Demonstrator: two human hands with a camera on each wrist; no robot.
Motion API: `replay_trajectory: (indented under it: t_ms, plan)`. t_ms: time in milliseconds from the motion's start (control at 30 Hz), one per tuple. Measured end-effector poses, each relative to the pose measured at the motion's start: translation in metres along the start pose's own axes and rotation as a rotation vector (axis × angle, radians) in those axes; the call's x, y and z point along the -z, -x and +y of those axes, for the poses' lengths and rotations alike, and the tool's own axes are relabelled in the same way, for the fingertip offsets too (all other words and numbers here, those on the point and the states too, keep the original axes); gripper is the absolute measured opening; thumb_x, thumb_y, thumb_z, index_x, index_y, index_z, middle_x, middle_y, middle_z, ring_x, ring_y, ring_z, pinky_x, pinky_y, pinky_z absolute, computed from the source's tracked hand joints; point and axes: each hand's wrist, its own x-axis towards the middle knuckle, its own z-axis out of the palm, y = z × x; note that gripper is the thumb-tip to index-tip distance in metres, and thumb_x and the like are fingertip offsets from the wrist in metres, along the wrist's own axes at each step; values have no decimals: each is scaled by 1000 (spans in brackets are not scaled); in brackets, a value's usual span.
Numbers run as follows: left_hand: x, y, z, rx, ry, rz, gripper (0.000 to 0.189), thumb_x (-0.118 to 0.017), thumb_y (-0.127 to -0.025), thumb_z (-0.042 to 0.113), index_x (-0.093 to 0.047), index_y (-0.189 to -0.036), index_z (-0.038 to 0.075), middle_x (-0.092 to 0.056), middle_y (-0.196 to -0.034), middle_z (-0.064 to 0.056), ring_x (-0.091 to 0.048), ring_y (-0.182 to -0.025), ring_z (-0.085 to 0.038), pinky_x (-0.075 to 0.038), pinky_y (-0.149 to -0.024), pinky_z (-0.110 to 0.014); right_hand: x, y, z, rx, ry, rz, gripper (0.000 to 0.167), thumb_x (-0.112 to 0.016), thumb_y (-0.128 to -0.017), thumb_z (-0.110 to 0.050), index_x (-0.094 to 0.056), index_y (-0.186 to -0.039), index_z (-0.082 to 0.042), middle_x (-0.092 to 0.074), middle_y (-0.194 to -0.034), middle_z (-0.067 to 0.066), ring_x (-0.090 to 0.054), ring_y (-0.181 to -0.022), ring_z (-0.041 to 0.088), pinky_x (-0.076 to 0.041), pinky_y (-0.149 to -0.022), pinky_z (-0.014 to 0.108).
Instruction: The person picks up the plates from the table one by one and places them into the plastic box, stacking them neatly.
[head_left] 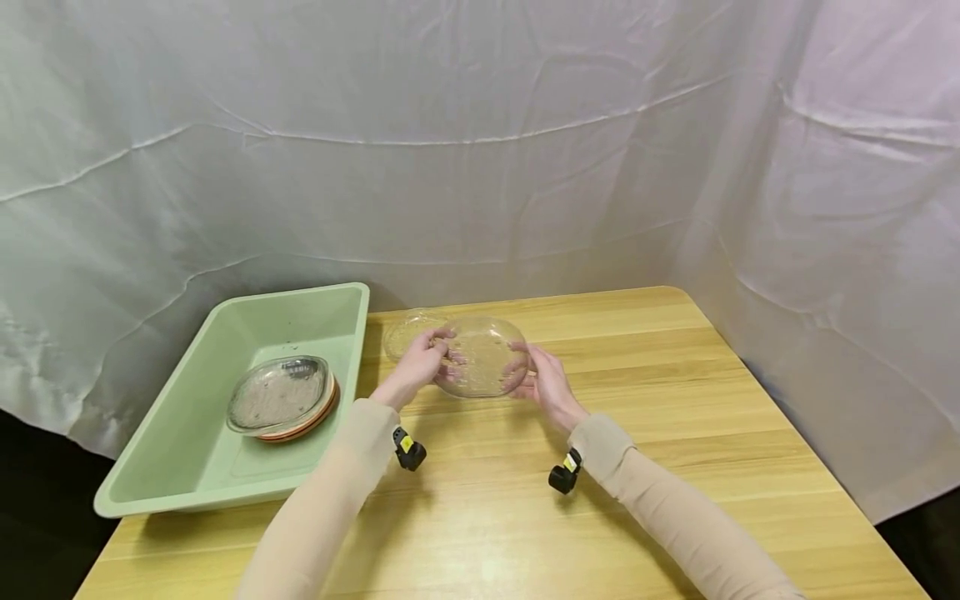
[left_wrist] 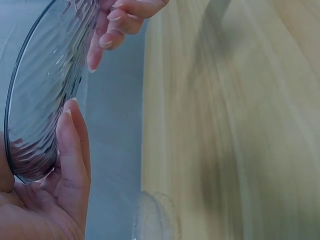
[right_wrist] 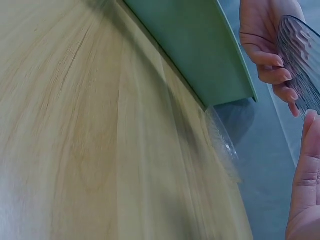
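Observation:
A clear glass plate (head_left: pixel 483 358) with rippled ridges is held up over the table between both hands. On its left side my left hand (head_left: pixel 423 360) grips the edge, thumb on one face and fingers behind. The right hand (head_left: pixel 551 383) holds the opposite edge, its fingers showing through the glass. In the left wrist view the plate (left_wrist: pixel 50 75) stands tilted, with its thin rim turned to the left. Behind the left hand, a second clear glass piece (head_left: pixel 401 335) lies on the table beside the basin.
To the left, a pale green basin (head_left: pixel 348 293) sits on the wooden table (head_left: pixel 675 433). Inside it is a stack: a clear glass dish (head_left: pixel 277 396) over orange-rimmed plates (head_left: pixel 318 419). A grey curtain (head_left: pixel 480 200) hangs along the table's back and right side.

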Motion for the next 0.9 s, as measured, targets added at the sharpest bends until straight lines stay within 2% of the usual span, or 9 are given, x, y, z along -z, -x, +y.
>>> replay_trajectory:
  t_ms: [200, 400, 667, 767, 900]
  plan:
    - [12, 2, 8, -1, -22, 5, 41, -29, -109, 10, -38, -147, -1, -64, -113, -24, -68, -64, -10, -58, -60, -20, -8, -1, -3, -7, -30, -13, 50, -30, -111, -34, -45, -144, 0, -65, -87, 0, -69, -68, 17, -62, -70, 32]
    - [26, 3, 13, -13, -30, 28, 41, -30, -108, 9, -38, -147, -1, -67, -110, -23, -68, -61, -9, -58, -58, -20, -17, -2, -6, -14, -28, -34, 48, -33, -110, -35, -48, -143, -3, -64, -86, 0, -69, -66, 17, -63, -71, 35]
    - [45, 9, 25, -14, -77, 70, 42, -29, -109, 12, -37, -149, 0, -63, -121, -28, -69, -62, -7, -59, -61, -20, -32, -1, -9, 4, -24, -55, 46, -35, -109, -33, -49, -142, -3, -65, -89, 6, -69, -65, 15, -64, -72, 35]
    - [53, 10, 28, -12, -93, 88, 44, -30, -109, 12, -36, -151, 0, -60, -114, -22, -67, -60, -6, -58, -59, -19, -38, 0, -10, 21, -6, -76, 46, -35, -109, -30, -47, -143, -1, -65, -90, 8, -69, -65, 14, -63, -69, 31]
    - [66, 12, 31, 10, -124, 111, 45, -31, -109, 13, -35, -152, 1, -51, -106, -11, -61, -57, -5, -56, -58, -17, -49, 1, -11, 51, 12, -101, 45, -34, -109, -21, -44, -146, 2, -65, -88, 4, -69, -65, 12, -62, -66, 26]
